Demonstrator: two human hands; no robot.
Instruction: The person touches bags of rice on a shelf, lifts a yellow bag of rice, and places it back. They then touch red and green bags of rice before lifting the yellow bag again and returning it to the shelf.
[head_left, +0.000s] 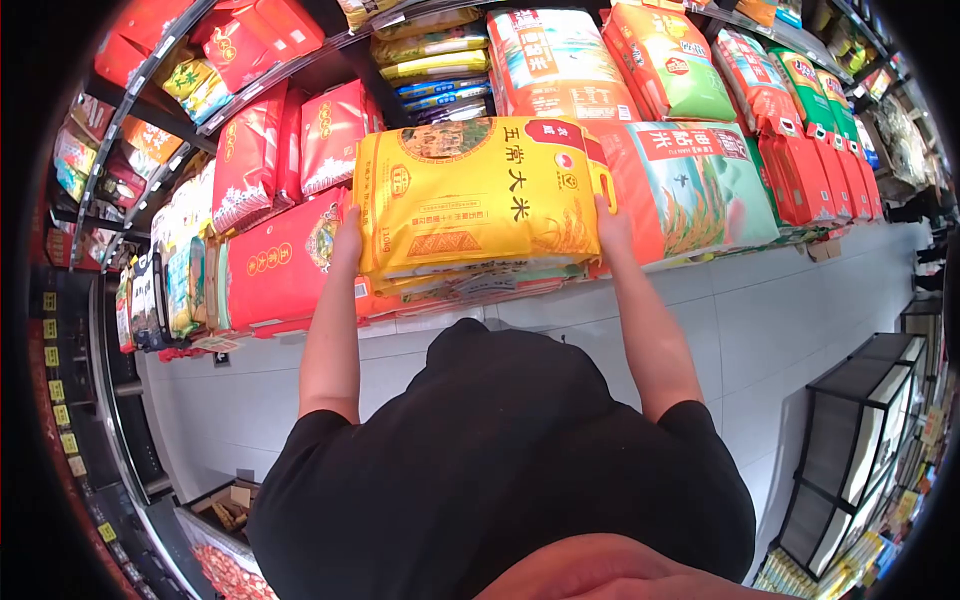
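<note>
Okay, so the fingers: they're mostly tucked out of sight at the bag's ends, so I honestly can't tell if they're curled under or just pressing. The left hand [347, 242] is on the left end, the right hand [613, 232] on the right end, with the yellow rice bag [470, 195] between them. It sits on top of, or just over, some stacked bags [500, 283]; can't tell if it's bearing weight there.

What could go wrong, imo: bag looks slick and floppy, so with weak support in the middle it could sag or slip toward the near edge. Uneven hands might tip it, or shove the neighbours.

Counting up: one yellow bag on top, one big flat red pack [280, 265] to the left, one green-and-orange bag [690, 190] just right. Further right, four smaller red packs [800, 180], I think. Far left, at least two upright red packs [335, 135]. Near right, one black-framed stand [870, 385].
</note>
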